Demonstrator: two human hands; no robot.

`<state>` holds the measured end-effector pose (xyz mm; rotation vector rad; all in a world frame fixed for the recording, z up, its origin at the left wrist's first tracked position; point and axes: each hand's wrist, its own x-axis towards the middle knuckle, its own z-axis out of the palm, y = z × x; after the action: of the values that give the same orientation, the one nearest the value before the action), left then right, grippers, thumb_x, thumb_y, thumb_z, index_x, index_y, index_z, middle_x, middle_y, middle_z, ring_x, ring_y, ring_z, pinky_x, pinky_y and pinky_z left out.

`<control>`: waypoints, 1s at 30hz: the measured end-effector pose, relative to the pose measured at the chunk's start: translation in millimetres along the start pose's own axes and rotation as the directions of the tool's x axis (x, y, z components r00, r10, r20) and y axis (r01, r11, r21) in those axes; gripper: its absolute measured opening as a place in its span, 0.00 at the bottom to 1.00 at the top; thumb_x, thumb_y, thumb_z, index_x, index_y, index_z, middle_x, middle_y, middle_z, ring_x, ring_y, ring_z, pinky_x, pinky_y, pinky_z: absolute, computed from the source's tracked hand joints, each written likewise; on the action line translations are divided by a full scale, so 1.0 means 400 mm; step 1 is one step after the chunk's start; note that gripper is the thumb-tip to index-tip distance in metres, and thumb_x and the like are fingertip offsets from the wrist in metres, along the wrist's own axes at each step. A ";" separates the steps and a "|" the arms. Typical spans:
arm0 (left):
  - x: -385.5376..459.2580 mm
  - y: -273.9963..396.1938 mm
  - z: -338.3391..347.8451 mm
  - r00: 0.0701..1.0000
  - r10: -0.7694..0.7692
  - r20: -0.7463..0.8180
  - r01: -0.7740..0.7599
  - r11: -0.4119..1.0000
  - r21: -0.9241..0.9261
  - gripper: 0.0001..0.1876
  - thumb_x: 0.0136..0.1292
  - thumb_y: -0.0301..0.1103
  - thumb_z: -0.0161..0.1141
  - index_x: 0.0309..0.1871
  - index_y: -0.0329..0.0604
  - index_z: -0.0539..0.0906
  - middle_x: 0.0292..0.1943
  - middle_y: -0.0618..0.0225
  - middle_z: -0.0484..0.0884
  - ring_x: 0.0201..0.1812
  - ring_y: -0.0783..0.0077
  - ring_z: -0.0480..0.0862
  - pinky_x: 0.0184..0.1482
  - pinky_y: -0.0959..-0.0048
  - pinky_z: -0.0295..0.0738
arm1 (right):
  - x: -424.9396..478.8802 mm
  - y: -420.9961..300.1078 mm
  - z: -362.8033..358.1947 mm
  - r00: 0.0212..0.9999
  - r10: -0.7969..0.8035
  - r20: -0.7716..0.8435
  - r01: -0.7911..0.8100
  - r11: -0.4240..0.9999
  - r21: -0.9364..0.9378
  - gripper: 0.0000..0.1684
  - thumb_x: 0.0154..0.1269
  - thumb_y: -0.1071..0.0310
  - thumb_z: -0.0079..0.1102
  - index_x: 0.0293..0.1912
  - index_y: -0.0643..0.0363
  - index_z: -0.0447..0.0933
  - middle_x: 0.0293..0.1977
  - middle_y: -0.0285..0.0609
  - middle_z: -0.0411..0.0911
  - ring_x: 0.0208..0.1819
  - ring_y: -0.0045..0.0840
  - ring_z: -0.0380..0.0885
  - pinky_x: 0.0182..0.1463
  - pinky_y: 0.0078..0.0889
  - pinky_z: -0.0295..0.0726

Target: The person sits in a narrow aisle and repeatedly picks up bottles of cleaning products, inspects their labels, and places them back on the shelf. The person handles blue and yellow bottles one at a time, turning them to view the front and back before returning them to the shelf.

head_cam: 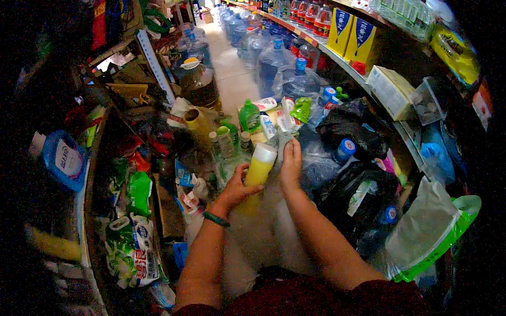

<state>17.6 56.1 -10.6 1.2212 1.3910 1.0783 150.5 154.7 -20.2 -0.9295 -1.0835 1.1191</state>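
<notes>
My left hand (245, 183), with a dark green band at its wrist, grips a yellow bottle with a white cap (261, 164) around its lower part. To its right, my right hand (291, 164) holds a pale, translucent thing (283, 144) at its fingertips; what it is I cannot tell. Just beyond both hands lie white tubes or bottles (268, 125), a green liquid bottle (249, 116) and a small green packet (301, 110). Several clear and green bottles (224, 138) stand left of the yellow one.
Black plastic bags (344, 189) and wrapped water jugs (300, 77) crowd the right side. A shelf edge (348, 67) curves past, bearing yellow boxes (359, 39). At left are a blue detergent bottle (66, 160) and bagged goods (132, 249). A narrow aisle floor (233, 71) runs ahead.
</notes>
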 end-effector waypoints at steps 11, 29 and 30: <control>0.022 -0.058 -0.001 0.951 0.234 -0.203 -0.126 0.890 0.438 0.39 0.39 0.35 0.70 0.57 0.39 0.65 0.52 0.54 0.70 0.54 0.56 0.70 0.56 0.68 0.64 | 0.035 -0.094 -0.009 0.809 -0.107 0.578 0.443 0.758 -0.479 0.19 0.59 0.59 0.52 0.48 0.57 0.72 0.45 0.48 0.73 0.48 0.37 0.70 0.55 0.35 0.66; 0.021 -0.013 0.007 0.994 0.106 -0.040 -0.111 0.983 -0.145 0.35 0.47 0.37 0.67 0.57 0.39 0.62 0.49 0.57 0.71 0.51 0.66 0.71 0.53 0.69 0.66 | 0.023 0.021 -0.042 0.829 0.479 0.287 -0.554 0.773 0.310 0.22 0.64 0.58 0.45 0.54 0.60 0.66 0.45 0.41 0.73 0.44 0.28 0.73 0.45 0.29 0.73; 0.032 -0.005 0.017 0.995 0.098 -0.024 -0.101 0.971 -0.215 0.34 0.48 0.37 0.67 0.57 0.39 0.62 0.49 0.58 0.72 0.51 0.67 0.71 0.53 0.70 0.66 | 0.038 0.051 -0.063 0.833 0.342 0.435 -0.519 0.757 0.397 0.25 0.64 0.58 0.44 0.56 0.62 0.61 0.51 0.46 0.68 0.50 0.34 0.70 0.51 0.35 0.70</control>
<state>23.4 68.6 -14.7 1.1348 1.1975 1.2744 171.7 172.6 -42.8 -0.5855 -0.7785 1.9098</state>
